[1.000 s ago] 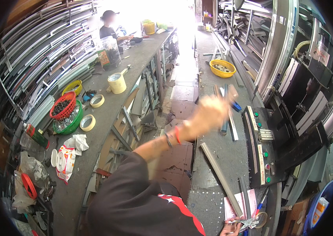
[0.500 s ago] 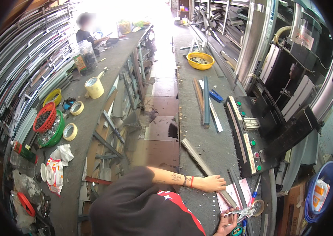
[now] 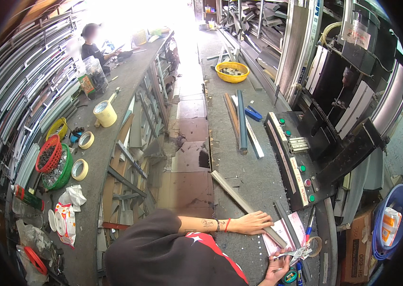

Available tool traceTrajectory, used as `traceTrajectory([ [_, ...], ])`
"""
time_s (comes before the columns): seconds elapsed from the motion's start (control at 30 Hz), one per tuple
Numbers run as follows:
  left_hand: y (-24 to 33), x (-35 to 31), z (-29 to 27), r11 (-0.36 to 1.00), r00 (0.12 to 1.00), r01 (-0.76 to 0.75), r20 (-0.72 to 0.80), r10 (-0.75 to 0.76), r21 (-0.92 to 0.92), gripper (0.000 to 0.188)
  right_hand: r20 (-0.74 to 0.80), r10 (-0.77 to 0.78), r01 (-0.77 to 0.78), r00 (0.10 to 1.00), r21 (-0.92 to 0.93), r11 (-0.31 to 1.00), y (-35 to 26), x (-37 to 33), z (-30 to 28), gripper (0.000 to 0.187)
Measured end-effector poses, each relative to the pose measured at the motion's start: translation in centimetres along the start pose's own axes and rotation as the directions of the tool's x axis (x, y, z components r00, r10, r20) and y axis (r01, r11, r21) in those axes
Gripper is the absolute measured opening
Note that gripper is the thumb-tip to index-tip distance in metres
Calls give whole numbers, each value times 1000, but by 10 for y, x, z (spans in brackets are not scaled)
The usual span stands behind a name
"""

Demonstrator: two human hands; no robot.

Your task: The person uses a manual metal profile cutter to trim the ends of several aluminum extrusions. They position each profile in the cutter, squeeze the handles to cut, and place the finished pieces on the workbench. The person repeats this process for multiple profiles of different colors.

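Observation:
My left hand [image 3: 255, 222] lies over a long beige-grey profile strip [image 3: 232, 191], its fingers wrapped over the strip's near half and pressing it to the bench. At the strip's near end my right hand [image 3: 277, 268] grips silver pliers [image 3: 301, 252], their metal head close to that end. Whether the jaws touch the strip cannot be made out. Under the strip is a pink-and-white printed sheet [image 3: 297, 223], crossed by a dark grey strip [image 3: 287, 220]. A roll of tape [image 3: 315, 246], a blue marker [image 3: 310, 227] and a green round tape measure [image 3: 289, 276] lie close by.
A black machine with green buttons [image 3: 301, 168] stands along the bench's right side. Farther up lie several strips [image 3: 243, 124], a blue clip-like tool [image 3: 253, 113] and a yellow basin [image 3: 232, 73]. Across the aisle, another bench holds baskets [image 3: 60, 168] and tape rolls; a person [image 3: 92, 50] sits there.
My view has turned slightly to the right, so the benches sit farther left in the picture. Both hands keep their holds on the strip and the pliers.

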State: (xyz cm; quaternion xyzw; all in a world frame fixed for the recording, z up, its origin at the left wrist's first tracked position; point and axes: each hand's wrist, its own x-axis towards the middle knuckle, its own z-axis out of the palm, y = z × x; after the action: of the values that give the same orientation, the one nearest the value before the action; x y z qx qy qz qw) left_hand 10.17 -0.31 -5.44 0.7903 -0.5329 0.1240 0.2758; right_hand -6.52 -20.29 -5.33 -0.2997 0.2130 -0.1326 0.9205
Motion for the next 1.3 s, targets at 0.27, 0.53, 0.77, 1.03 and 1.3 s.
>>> traceTrajectory([
  [0.27,9,-5,7,966,980,-199,21,198,167,35,266,18,-96,964,285,954,5,3,-19,38],
  [0.53,18,-16,6,987,989,-142,-28,145,77,51,-5,-72,72,997,54,996,7,2,-1,30],
  [0.77,17,-16,8,990,990,-141,-19,142,26,42,5,-41,41,999,73,996,5,0,0,35],
  [1.03,28,5,27,970,995,-97,60,86,221,34,-23,54,-51,998,127,991,2,-3,-14,38],
  [1.3,39,30,11,988,980,51,184,-78,147,46,25,22,-27,999,190,981,11,4,-32,38],
])
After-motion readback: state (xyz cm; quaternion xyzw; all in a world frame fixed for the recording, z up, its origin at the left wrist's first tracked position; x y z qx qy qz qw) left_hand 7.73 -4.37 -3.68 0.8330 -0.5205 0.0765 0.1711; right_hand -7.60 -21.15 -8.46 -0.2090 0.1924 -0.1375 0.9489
